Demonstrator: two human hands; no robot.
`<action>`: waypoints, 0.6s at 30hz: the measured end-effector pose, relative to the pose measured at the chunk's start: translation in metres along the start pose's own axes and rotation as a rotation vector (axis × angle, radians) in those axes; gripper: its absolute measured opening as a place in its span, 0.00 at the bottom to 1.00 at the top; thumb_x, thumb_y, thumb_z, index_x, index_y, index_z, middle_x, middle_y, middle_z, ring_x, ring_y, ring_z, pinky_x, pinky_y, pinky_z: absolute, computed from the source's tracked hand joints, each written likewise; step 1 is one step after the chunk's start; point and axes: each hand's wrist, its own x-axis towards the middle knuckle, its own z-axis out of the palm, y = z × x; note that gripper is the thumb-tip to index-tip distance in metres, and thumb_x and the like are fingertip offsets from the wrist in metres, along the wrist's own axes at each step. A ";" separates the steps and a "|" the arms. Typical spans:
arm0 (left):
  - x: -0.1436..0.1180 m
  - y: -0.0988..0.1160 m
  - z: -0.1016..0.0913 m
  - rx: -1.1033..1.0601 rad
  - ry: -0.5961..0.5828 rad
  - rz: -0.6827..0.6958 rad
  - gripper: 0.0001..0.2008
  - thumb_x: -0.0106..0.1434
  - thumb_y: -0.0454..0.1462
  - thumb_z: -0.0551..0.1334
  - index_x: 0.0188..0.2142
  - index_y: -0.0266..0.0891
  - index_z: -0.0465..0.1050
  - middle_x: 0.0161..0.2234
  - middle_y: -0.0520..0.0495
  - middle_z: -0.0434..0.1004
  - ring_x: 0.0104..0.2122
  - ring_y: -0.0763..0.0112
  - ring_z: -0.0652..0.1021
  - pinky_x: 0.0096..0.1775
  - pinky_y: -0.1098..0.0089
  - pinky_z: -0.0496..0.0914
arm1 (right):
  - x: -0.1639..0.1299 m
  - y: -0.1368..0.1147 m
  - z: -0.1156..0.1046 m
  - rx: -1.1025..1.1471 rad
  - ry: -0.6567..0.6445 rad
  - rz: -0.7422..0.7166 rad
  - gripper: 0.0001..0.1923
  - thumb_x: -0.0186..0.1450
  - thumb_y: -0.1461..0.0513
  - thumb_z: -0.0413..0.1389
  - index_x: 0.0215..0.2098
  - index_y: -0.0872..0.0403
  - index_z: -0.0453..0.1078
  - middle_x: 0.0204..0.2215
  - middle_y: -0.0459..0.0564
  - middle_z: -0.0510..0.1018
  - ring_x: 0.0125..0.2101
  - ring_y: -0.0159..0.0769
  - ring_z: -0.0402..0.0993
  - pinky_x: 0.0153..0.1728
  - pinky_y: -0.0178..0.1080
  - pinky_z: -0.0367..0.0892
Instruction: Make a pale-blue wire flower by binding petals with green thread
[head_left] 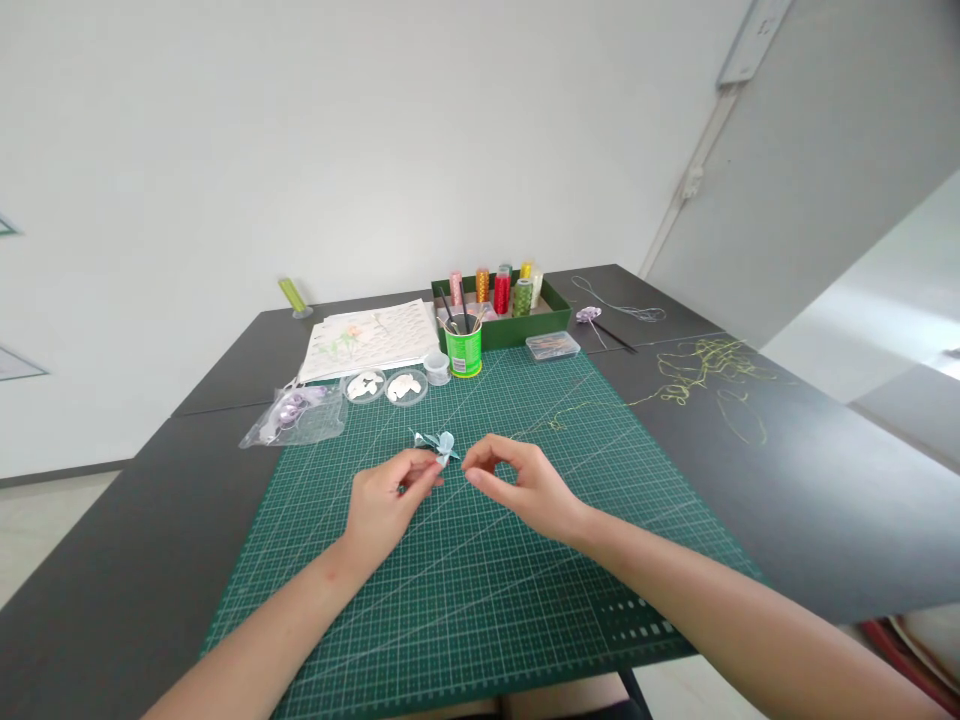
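Observation:
Over the green cutting mat (480, 600) my left hand (386, 500) pinches a small pale blue flower piece (439, 445) between thumb and fingers. My right hand (517, 478) is close beside it, thumb and forefinger pinched together as if on a thin thread, which is too fine to make out. A yellow-green thread (592, 408) runs from near my right hand toward the right of the table.
Behind the mat stand a green can of tools (463, 348), a green tray of thread spools (502, 300), two small dishes of white petals (384, 386), a plastic bag (294, 418), printed sheets (371, 338), a clear box (553, 346). Tangled yellow thread (709, 375) lies at right.

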 end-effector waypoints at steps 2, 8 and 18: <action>-0.002 0.003 0.001 0.090 0.027 0.112 0.12 0.69 0.44 0.62 0.34 0.42 0.79 0.25 0.53 0.84 0.23 0.72 0.82 0.27 0.77 0.75 | -0.002 -0.001 0.003 0.009 -0.003 0.001 0.07 0.65 0.59 0.61 0.33 0.54 0.73 0.29 0.45 0.77 0.30 0.32 0.70 0.34 0.35 0.66; -0.002 0.002 0.000 0.236 0.069 0.243 0.12 0.70 0.41 0.60 0.31 0.41 0.78 0.26 0.53 0.84 0.23 0.74 0.81 0.27 0.78 0.72 | -0.004 -0.002 0.005 0.123 -0.090 0.050 0.12 0.65 0.56 0.61 0.28 0.54 0.71 0.25 0.45 0.74 0.28 0.31 0.69 0.33 0.36 0.67; -0.002 0.000 0.002 0.156 0.059 0.282 0.08 0.69 0.36 0.62 0.34 0.39 0.80 0.32 0.50 0.87 0.27 0.72 0.84 0.30 0.78 0.73 | -0.003 0.000 0.005 0.301 -0.135 0.106 0.17 0.66 0.52 0.61 0.27 0.55 0.70 0.23 0.44 0.72 0.25 0.29 0.65 0.30 0.34 0.63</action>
